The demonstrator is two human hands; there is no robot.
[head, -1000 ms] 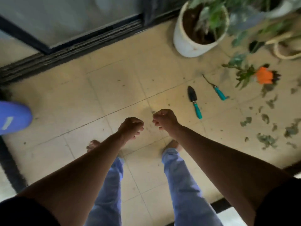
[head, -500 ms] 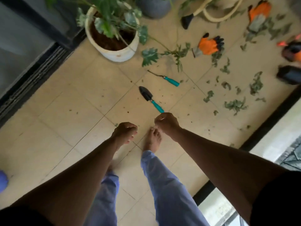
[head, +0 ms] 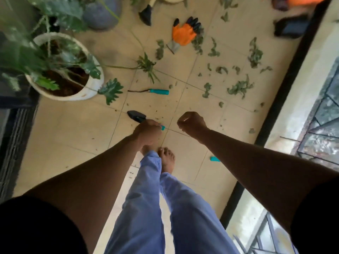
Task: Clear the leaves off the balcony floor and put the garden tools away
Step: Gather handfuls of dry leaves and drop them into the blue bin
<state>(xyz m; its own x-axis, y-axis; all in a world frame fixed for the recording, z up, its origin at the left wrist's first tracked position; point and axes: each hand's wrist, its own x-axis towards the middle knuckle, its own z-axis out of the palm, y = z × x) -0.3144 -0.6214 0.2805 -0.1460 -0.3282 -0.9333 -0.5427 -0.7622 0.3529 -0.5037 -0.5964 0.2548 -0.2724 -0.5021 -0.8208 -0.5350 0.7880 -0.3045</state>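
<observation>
Both hands fisted, left hand [head: 146, 132], right hand [head: 190, 123], crumpled leaves [head: 240, 87] on matte tiles [head: 73, 125]

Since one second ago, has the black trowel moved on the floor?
No. The trowel lies beside the same tile joint, near the white pot.

Trowel [head: 136, 115] handle mostly hidden behind the left hand [head: 147, 132]; whether held or merely overlapped, unclear. Teal object [head: 214, 159] largely covered by the right forearm. Orange item [head: 300, 0] and dark brush [head: 146, 14] cut off at the top edge. Plant [head: 36, 52] blurred. Right hand [head: 191, 124] curled, contents hidden.
</observation>
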